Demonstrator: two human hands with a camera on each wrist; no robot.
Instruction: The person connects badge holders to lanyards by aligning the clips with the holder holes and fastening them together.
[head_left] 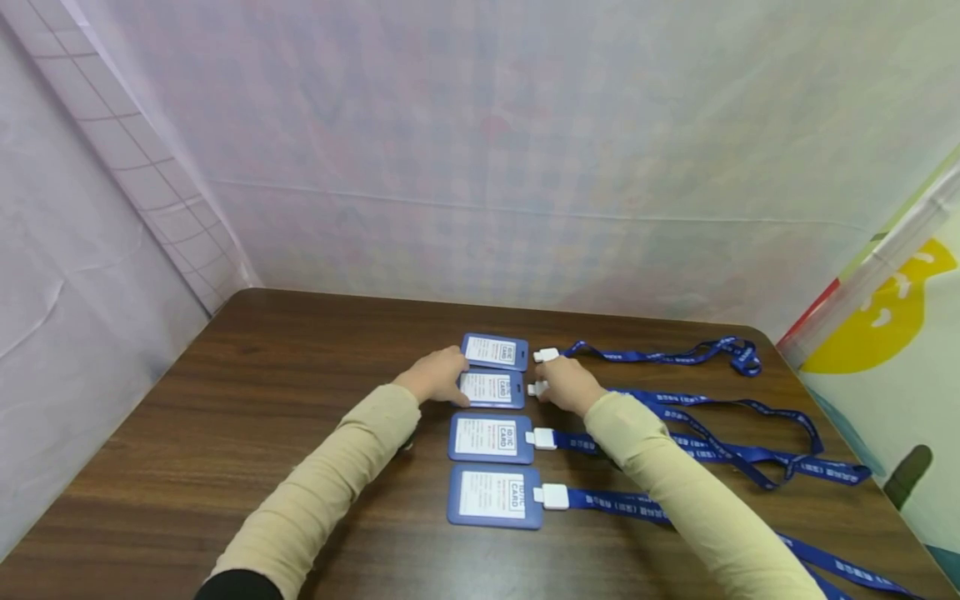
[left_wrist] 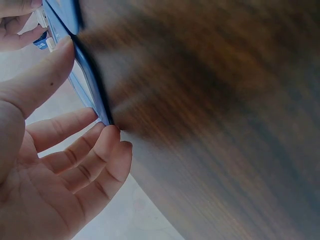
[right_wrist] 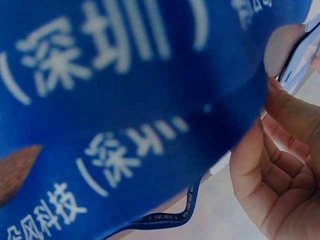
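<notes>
Blue ID card holders lie in a column. My left hand [head_left: 437, 377] holds the second holder from the back [head_left: 491, 389] at its left end, thumb on the near edge and fingertips at the far edge. Facing it, my right hand [head_left: 567, 384] pinches the white clip end [head_left: 536, 389] of a blue lanyard [right_wrist: 220, 120]; fingers partly cover the clip. A small gap separates this clip from the holder's slot. The backmost holder [head_left: 495, 352] also lies apart from its white clip [head_left: 546, 355]. In the right wrist view, printed strap fills the foreground.
Two nearer holders, the third [head_left: 489, 438] and the front one [head_left: 495, 497], have white clips at their right ends. Blue straps [head_left: 720, 450] spread loosely across the right side of the brown table [head_left: 225, 400]. A pale curtain [head_left: 495, 167] hangs behind the far edge.
</notes>
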